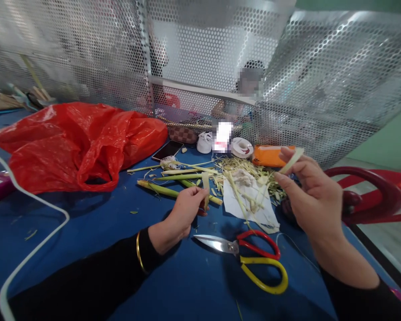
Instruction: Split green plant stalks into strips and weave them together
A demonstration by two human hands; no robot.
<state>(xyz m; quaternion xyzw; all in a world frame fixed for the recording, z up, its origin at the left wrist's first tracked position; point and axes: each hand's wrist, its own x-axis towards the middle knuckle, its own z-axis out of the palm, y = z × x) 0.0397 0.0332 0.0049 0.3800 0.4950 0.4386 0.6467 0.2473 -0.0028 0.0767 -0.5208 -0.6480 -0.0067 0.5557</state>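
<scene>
My left hand [186, 209], with a gold bangle at the wrist, pinches a short pale stalk piece [205, 182] upright above the blue table. Raised at the right, my right hand [309, 191] holds a thin pale green strip [292, 161] between thumb and fingers. Between and below the hands lie large scissors [235, 248] with one red and one yellow handle, blades pointing left. Green stalks [160, 190] rest behind my left hand. A white paper [267, 209] with peeled strips on it lies between the hands, beside a heap of shredded stalk bits [243, 166].
A red plastic bag [67, 142] covers the back left, with a white cable [43, 200] in front. A phone [169, 150], white roll [242, 147] and orange packet [270, 155] line the back. Behind the perforated metal screen [203, 53] sits a person.
</scene>
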